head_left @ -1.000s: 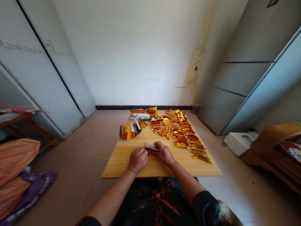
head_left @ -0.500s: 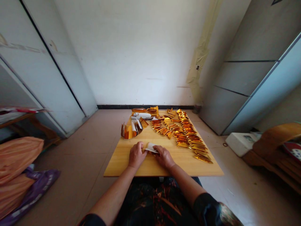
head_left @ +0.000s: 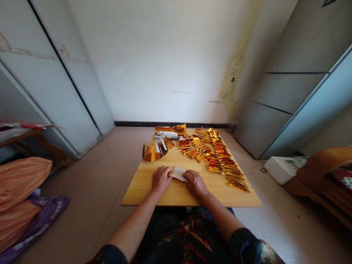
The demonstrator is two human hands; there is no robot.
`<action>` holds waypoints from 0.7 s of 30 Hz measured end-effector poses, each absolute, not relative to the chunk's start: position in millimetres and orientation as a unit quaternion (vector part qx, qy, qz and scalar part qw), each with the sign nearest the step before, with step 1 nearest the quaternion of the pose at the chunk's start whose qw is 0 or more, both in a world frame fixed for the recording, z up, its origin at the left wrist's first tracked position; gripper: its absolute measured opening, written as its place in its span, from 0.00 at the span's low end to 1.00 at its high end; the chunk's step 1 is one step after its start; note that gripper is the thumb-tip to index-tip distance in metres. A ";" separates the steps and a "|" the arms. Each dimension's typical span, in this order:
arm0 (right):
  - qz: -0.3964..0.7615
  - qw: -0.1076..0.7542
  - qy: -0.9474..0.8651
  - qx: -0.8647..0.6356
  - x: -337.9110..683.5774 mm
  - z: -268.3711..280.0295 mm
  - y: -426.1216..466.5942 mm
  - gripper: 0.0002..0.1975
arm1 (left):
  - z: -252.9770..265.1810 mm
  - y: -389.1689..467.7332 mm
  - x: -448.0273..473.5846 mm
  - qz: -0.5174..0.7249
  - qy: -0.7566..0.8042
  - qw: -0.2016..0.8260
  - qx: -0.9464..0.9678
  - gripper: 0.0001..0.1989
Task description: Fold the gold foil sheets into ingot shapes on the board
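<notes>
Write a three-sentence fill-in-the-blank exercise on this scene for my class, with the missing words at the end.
1. The left hand and right hand hold a paper whose upper face is coloured ____.
2. Rows of shiny folded pieces lie on the person's ____ side of the tabletop.
3. The skirting strip below the wall is coloured ____.
Missing words: white; right; black.

Sheet (head_left: 179,174) matt paper, folded pcs (head_left: 220,148) glossy foil, tbl (head_left: 139,190) smooth wood.

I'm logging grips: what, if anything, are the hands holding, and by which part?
A piece of paper, pale side showing, held by opposite ends: the left hand grips its left end, the right hand its right end.
</notes>
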State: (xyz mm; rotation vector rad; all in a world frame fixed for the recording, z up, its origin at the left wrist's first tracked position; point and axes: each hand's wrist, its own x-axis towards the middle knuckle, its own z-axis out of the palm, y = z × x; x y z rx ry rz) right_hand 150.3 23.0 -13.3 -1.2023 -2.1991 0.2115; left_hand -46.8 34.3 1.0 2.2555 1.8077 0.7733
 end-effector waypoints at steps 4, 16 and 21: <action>0.077 0.298 -0.816 -0.489 151.7 -13.1 22.5 0.14 | -0.1 35.0 -47.4 0.273 0.599 0.087 0.748 0.09; 0.066 0.266 -0.808 -0.521 152.6 -12.3 21.8 0.14 | -5.2 43.2 -51.3 0.254 0.590 0.120 0.757 0.15; 0.030 0.242 -0.833 -0.497 153.9 -9.8 14.9 0.14 | -6.7 43.2 -55.1 0.263 0.562 0.113 0.776 0.15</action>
